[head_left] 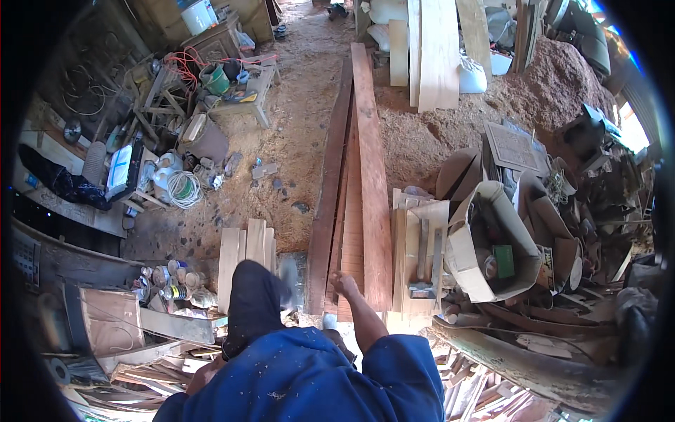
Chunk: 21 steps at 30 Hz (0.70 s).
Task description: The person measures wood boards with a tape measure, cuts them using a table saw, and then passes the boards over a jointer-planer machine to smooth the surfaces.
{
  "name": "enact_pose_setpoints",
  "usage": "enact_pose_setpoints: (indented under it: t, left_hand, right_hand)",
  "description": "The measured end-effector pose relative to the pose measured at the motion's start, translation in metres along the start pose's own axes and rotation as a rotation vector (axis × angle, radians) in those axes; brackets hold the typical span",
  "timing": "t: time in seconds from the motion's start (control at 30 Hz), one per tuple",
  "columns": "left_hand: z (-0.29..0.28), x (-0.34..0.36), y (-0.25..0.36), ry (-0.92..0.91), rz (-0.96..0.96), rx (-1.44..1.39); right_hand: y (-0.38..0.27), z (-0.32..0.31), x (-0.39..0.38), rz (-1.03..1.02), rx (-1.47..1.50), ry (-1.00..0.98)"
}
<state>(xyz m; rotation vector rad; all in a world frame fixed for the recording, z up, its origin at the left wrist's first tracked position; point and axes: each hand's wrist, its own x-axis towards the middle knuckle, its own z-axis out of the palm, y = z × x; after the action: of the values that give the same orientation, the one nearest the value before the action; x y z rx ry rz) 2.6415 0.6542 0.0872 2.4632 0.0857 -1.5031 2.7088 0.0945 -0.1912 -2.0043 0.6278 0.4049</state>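
My right hand [343, 285], fingers curled, is over the reddish long boards [371, 183] lying lengthwise ahead of me; whether it grips anything is unclear. My left hand [211, 367] is low beside my body, mostly hidden by my blue top and dark-clothed raised leg [249, 295]. Several pale short boards [232, 260] stand just beyond that leg. Right of the long boards, a hammer-like tool [422, 285] rests on pale wood pieces [404, 295].
A cardboard box [464, 246] and scrap wood [541, 344] crowd the right. At left are cans [172, 278], coiled cable [184, 188] and a cluttered wooden bench [253, 98]. Sawdust piles [548, 70] and upright planks [436, 56] are farther back, beside a dirt floor [288, 141].
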Motion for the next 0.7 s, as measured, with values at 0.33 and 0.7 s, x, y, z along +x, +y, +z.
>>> enact_pose_setpoints:
  t: [0.33, 0.7]
  left_hand:
    - [-0.193, 0.218, 0.188, -0.174, 0.163, -0.019]
    - [-0.529, 0.375, 0.445, -0.278, 0.228, 0.126]
  right_hand:
    - [0.213, -0.073, 0.004, 0.760, 0.518, -0.004]
    - [-0.081, -0.148, -0.110, 0.678, 0.025, 0.074]
